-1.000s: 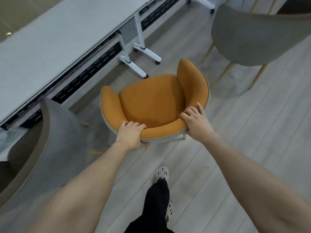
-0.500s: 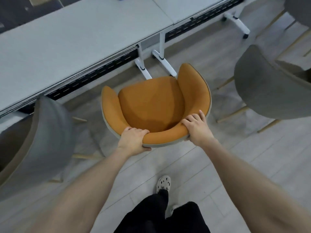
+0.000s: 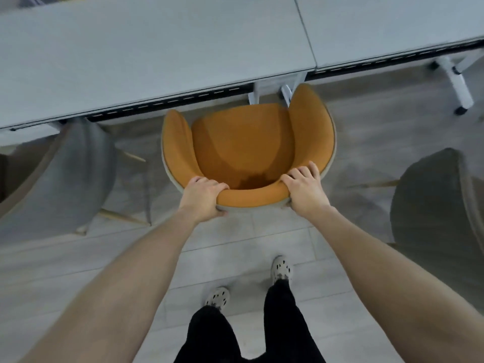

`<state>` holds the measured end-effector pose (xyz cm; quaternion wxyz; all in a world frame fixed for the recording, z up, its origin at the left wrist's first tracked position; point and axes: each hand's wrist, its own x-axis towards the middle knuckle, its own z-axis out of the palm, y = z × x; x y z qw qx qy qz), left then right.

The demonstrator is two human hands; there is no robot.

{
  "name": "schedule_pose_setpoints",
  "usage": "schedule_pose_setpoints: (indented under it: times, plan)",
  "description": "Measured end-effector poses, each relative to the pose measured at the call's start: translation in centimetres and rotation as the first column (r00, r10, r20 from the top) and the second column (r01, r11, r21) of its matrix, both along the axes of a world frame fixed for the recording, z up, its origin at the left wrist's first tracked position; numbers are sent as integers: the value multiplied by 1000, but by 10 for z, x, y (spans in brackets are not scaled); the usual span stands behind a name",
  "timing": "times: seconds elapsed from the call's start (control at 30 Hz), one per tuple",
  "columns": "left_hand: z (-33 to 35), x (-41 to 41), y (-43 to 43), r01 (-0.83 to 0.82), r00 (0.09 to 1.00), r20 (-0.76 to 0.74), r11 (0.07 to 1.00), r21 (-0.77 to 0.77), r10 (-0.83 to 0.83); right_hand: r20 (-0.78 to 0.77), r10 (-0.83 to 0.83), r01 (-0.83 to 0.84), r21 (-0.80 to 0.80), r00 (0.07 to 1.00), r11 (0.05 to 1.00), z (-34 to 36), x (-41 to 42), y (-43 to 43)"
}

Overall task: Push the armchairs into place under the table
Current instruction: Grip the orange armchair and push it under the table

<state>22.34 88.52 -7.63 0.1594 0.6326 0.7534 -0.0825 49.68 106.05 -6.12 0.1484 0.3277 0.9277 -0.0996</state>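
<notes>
An orange armchair (image 3: 243, 142) with a pale outer shell stands in front of me, facing the long grey table (image 3: 146, 48). Its armrest tips reach the table's front edge, and the right one lies next to the white table legs (image 3: 285, 93). My left hand (image 3: 203, 196) grips the left part of the backrest rim. My right hand (image 3: 303, 188) grips the right part of the same rim, fingers curled over the cushion. The chair's legs are hidden under the seat.
A grey armchair (image 3: 60, 176) stands on the left, its front tucked under the table. A darker grey armchair (image 3: 440, 221) stands on the right, away from the table. A second tabletop (image 3: 392, 24) joins on the right, with a white wheeled foot (image 3: 459, 87). My feet stand on light floorboards.
The orange armchair has moved toward the table and turned square to it, both hands still on its backrest. I have stepped forward, and the table now fills the top of the view.
</notes>
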Motion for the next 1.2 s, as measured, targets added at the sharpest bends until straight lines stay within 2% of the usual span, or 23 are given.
schedule_pose_setpoints:
  times: [0.23, 0.47, 0.6, 0.7, 0.77, 0.87, 1.03, 1.2]
  plan:
    - [12, -10, 40, -140, 990, -13, 989, -42, 139, -27, 65, -64, 17, 998, 998, -2, -34, 55]
    - [28, -20, 47, -119, 993, -33, 988, -98, 117, -39, 62, -62, 8, 997, 998, -2, -46, 57]
    - [43, -14, 54, -90, 996, -23, 964, -250, 87, -40, 84, -85, -28, 996, 996, 8, -37, 56]
    - [70, 3, 73, -77, 990, 81, 924, -375, 115, -121, 64, -71, -53, 991, 996, 24, -16, 54]
    - [89, 20, 94, -50, 971, 199, 925, -376, 134, -183, -9, -5, -74, 983, 997, 38, 8, 48]
    - [113, 62, 138, 47, 955, 292, 957, -288, 41, -214, -163, 148, -84, 963, 985, 48, 68, 42]
    - [121, 157, 219, 245, 960, 166, 962, -120, -224, -113, -483, 478, -66, 868, 876, 50, 214, 41]
    - [118, 285, 272, 492, 864, 177, 866, -95, -471, -122, -719, 724, -8, 684, 690, 68, 367, 28]
